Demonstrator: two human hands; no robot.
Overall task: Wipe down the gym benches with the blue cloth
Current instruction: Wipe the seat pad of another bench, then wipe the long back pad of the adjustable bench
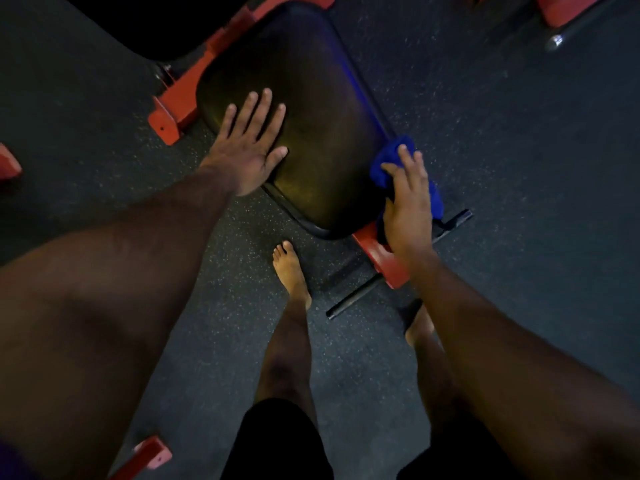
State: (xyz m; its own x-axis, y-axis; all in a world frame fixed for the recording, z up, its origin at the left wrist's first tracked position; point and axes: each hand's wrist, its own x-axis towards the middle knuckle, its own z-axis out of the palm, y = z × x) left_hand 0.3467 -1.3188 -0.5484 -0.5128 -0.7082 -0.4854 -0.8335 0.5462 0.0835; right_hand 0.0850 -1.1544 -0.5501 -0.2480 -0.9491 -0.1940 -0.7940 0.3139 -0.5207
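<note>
A black padded bench seat (311, 109) on a red frame (384, 261) fills the upper middle of the head view. My left hand (247, 147) lies flat on the pad's near left edge, fingers spread, holding nothing. My right hand (408, 206) presses the bunched blue cloth (391, 161) against the pad's right side edge near its front corner. Part of the cloth hangs down behind my fingers.
A second black pad (114, 22) with red frame parts (180, 98) stands at the upper left. More red frame pieces sit at the top right (568, 8), far left (8, 164) and bottom left (152, 452). A black floor bar (381, 282) crosses by my bare feet (291, 271).
</note>
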